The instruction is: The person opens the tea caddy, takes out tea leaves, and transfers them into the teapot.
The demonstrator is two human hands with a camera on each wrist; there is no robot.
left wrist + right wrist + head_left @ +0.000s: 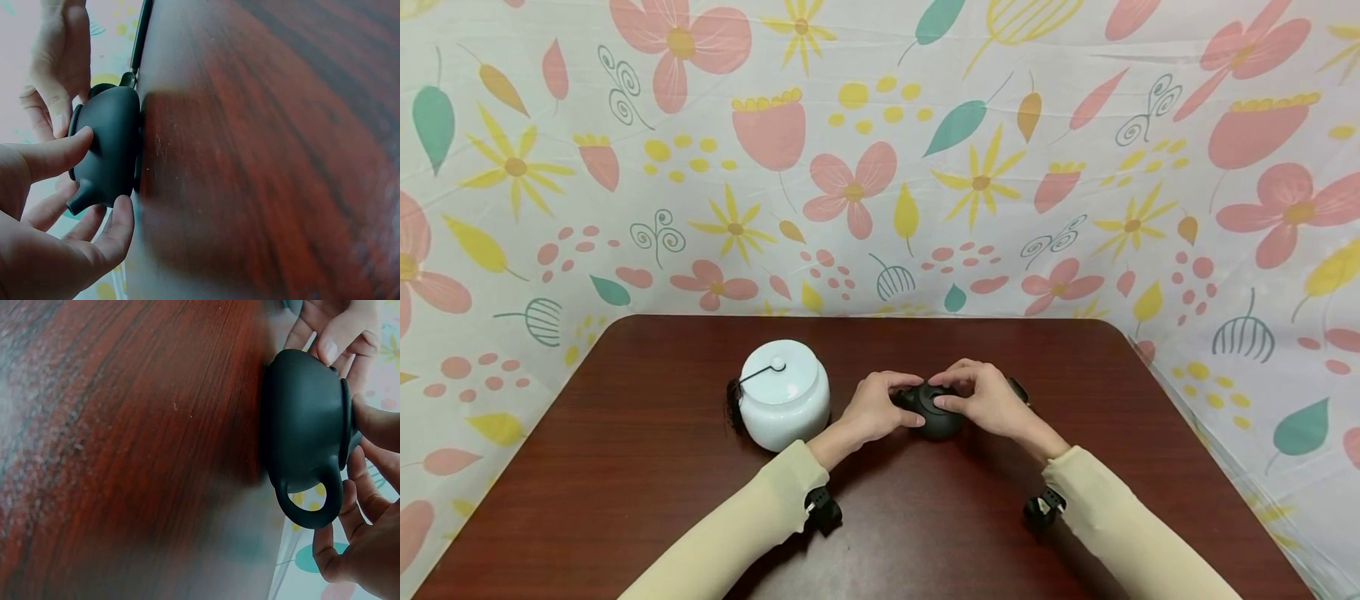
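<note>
A small black teapot [942, 425] sits on the table, its spout [80, 199] toward my left hand and its ring handle [311, 519] on the right. With thumb and fingers, my left hand [871, 408] grips the spout end of the body. My right hand [988, 400] holds the teapot's lid [929, 402] by its edge, thumb on the near side and fingers on the far side. The lid lies on the pot's mouth in the right wrist view, and the right fingers pass close behind the handle.
Left of the hands stands a white lidded jar [784, 417] with a black cord over its knob and a dark tassel [734, 407]. A dark object [1018, 389] lies partly hidden behind the right hand. Floral cloth [865, 167] hangs behind the brown table [925, 517].
</note>
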